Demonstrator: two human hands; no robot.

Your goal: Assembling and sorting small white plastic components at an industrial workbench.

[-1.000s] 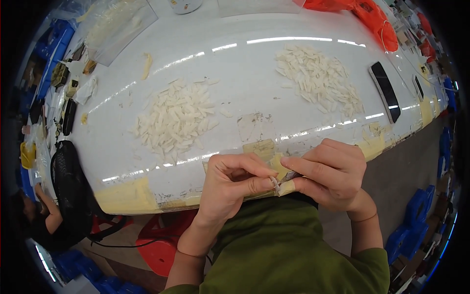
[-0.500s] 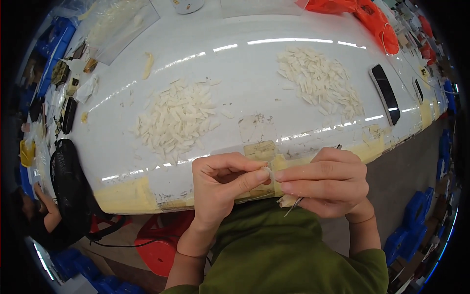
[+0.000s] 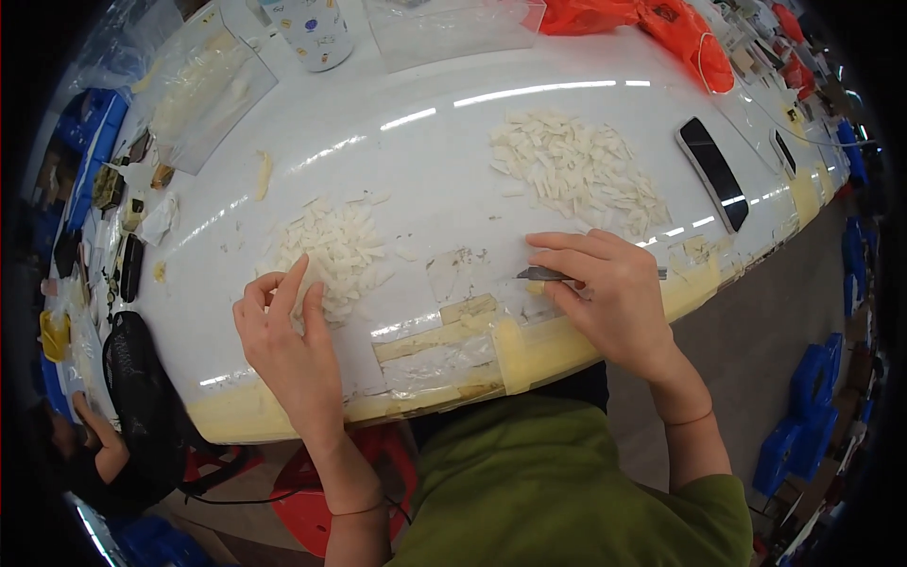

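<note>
My left hand (image 3: pixel 288 335) is over the near edge of the left pile of thin whitish slivers (image 3: pixel 345 250), thumb and fingers apart. Nothing shows between its fingers, though the fingertips hide a part of the pile. In my right hand (image 3: pixel 609 298) lies a slim, pointed grey metal tool (image 3: pixel 540 274); its tip sticks out past the thumb to the left and its other end shows beyond the hand. A second pile of similar slivers (image 3: pixel 576 165) lies farther off, above my right hand.
A phone (image 3: pixel 713 175) lies at the right. Red plastic bags (image 3: pixel 685 33), a patterned cup (image 3: pixel 316 33) and clear bags (image 3: pixel 203 90) are along the far side. A black bag (image 3: pixel 142 378) hangs at the left edge. Yellow tape (image 3: pixel 524 354) covers the table's near edge.
My hands have parted from their close hold on a small whitish piece. The left moved left to the near pile; the right moved up with the metal tool. The view has shifted a little.
</note>
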